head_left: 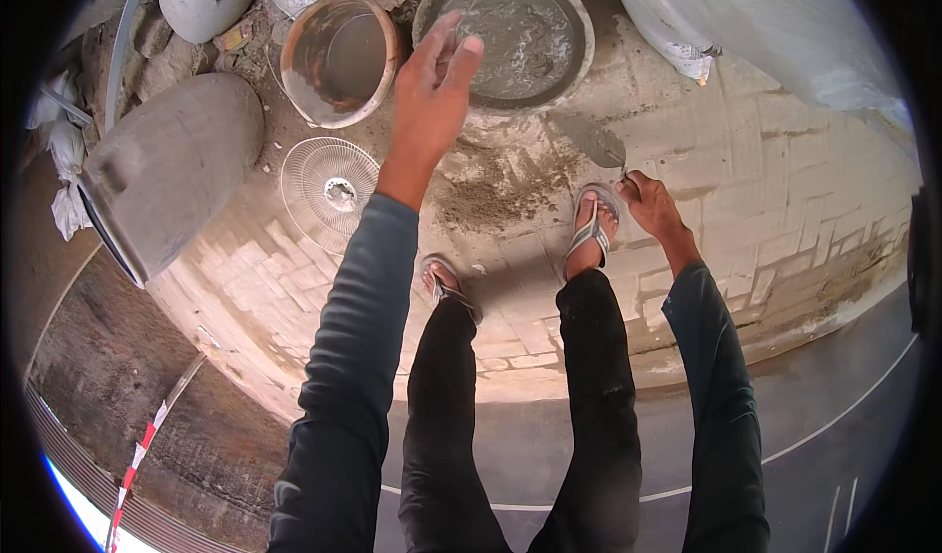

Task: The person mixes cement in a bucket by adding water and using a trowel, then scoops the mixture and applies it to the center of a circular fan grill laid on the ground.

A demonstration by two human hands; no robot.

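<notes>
My right hand (pixel 648 205) grips the handle of a trowel (pixel 594 143), whose blade is coated with grey mortar. The blade points up and left, above the paving near my right foot. My left hand (pixel 432 97) reaches over the near left side of a round tub (pixel 587 57), its thumb and fingers apart with nothing visible between them. Wet grey mortar (pixel 525 43) fills much of the tub, and a thin wire curves above it. Just left of that hand stands a round bucket (pixel 294 77) with murky liquid inside.
A white wire fan grille (pixel 304 185) lies below the bucket. Farther left rests a large grey plastic container (pixel 182 151), near rubble and filled sacks (pixel 206 1). A bulky pale sack (pixel 756 28) stands at upper right. Spilled mortar crumbs (pixel 491 195) dirty the paving before my sandalled feet.
</notes>
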